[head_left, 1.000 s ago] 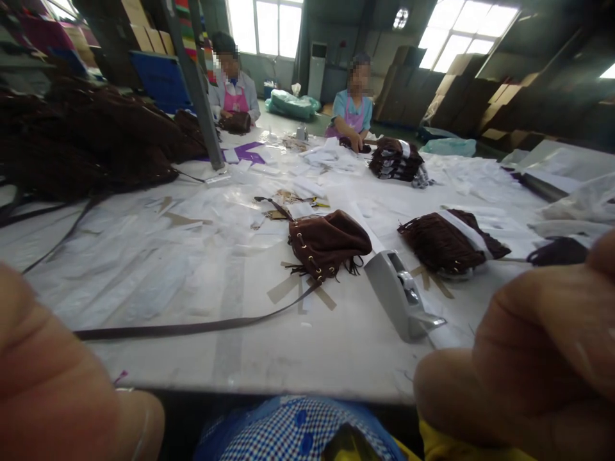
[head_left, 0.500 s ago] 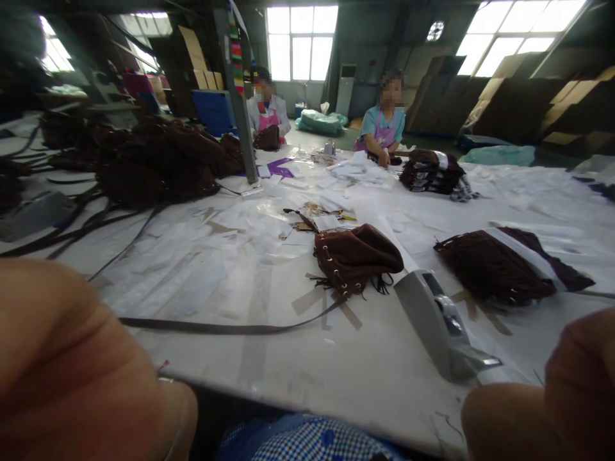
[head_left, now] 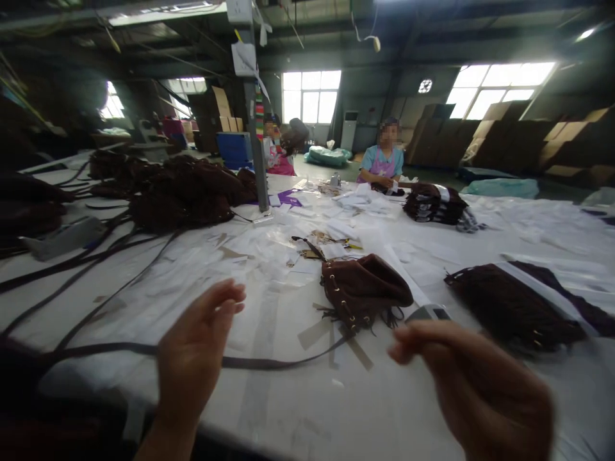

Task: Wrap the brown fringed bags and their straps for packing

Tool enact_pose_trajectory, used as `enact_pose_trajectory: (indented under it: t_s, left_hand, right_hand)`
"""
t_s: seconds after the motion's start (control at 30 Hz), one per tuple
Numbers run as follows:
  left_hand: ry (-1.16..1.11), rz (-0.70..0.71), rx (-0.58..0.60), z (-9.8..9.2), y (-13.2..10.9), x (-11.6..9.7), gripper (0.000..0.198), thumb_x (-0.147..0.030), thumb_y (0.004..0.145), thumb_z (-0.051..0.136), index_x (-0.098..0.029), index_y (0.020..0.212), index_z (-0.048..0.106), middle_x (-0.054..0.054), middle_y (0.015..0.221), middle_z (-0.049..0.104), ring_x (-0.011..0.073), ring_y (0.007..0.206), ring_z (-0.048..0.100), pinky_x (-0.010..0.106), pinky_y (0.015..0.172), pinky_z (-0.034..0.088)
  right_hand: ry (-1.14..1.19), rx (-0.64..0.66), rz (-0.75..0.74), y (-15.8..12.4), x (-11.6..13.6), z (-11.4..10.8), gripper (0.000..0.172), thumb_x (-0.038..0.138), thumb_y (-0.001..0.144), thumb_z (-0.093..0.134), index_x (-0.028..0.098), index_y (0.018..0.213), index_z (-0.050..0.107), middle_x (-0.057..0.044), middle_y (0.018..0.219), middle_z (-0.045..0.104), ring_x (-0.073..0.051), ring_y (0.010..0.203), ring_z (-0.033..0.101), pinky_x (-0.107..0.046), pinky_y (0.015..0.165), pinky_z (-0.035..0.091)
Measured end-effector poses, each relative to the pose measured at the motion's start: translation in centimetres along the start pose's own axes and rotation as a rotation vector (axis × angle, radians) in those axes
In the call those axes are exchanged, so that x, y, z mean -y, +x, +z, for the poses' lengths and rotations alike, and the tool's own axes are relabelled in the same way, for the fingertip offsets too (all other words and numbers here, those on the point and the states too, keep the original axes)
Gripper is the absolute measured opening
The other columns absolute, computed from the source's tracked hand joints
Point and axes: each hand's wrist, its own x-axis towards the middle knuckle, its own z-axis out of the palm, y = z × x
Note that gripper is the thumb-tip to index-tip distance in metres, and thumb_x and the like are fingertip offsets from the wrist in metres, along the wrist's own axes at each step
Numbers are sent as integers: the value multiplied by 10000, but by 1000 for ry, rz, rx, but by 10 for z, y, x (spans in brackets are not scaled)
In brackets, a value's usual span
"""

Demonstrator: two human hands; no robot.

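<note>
My left hand (head_left: 196,352) hangs over the table's near side, above the dark strap (head_left: 283,363). Its fingers are loosely bent, with thumb and fingertips a little apart and nothing visible between them. To the right, my right hand (head_left: 480,384) is raised in front of a grey tape dispenser (head_left: 435,312), hiding most of it. Its fingers curve loosely inward, somewhat blurred, and no object shows in them. Between and beyond both hands lies a brown drawstring bag (head_left: 365,288) with metal eyelets and tassels, on its side, touched by neither hand.
Brown fringed pieces bound with a white band (head_left: 523,301) lie at right. A bundled dark stack (head_left: 435,203) sits farther back. Many brown bags (head_left: 187,192) are heaped at left beside a metal post (head_left: 259,153). A co-worker (head_left: 383,160) works across the table (head_left: 298,410).
Both hands have moved away from the camera, out over the table. The view has tilted upward. A co-worker at the back left now holds a dark bag higher.
</note>
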Motion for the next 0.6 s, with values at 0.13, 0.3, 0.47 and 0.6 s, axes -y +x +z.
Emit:
enact_pose_trajectory:
  t_s: [0.13, 0.3, 0.47, 0.6]
  left_hand:
    - [324, -20, 368, 29, 20, 94, 351, -427, 919, 511, -187, 1109, 682, 65, 1104, 732, 210, 1011, 691, 312, 860, 583]
    - [432, 45, 517, 66, 34, 153, 306, -286, 888, 551, -186, 1155, 663, 98, 1211, 685, 230, 1025, 675, 362, 911, 548]
    - [407, 100, 620, 122, 57, 163, 307, -166, 807, 638, -159, 1111, 682, 135, 1322, 611, 280, 1299, 484, 444, 1135, 328]
    - [325, 66, 691, 142, 81, 167, 57, -143, 725, 709, -179, 766, 725, 118, 1138, 711, 284, 1173, 589, 411, 1073, 393]
  right_hand:
    - [-159, 380, 114, -8, -63, 57, 152, 255, 888, 644, 256, 1005, 741, -40, 978, 751, -218, 884, 713, -319, 805, 583]
    - [-256, 689, 148, -34, -131, 107, 211, 226, 908, 601, 208, 1073, 730, -79, 1027, 740, -228, 938, 693, -318, 877, 520]
    - [-329, 925, 14, -63, -145, 156, 392, 344, 867, 682, 207, 1232, 642, -93, 1113, 712, -256, 1010, 655, -334, 909, 482]
    - [-490, 1042, -53, -66, -139, 177, 236, 306, 870, 674, 195, 1076, 700, -90, 993, 712, -268, 977, 627, -346, 855, 470]
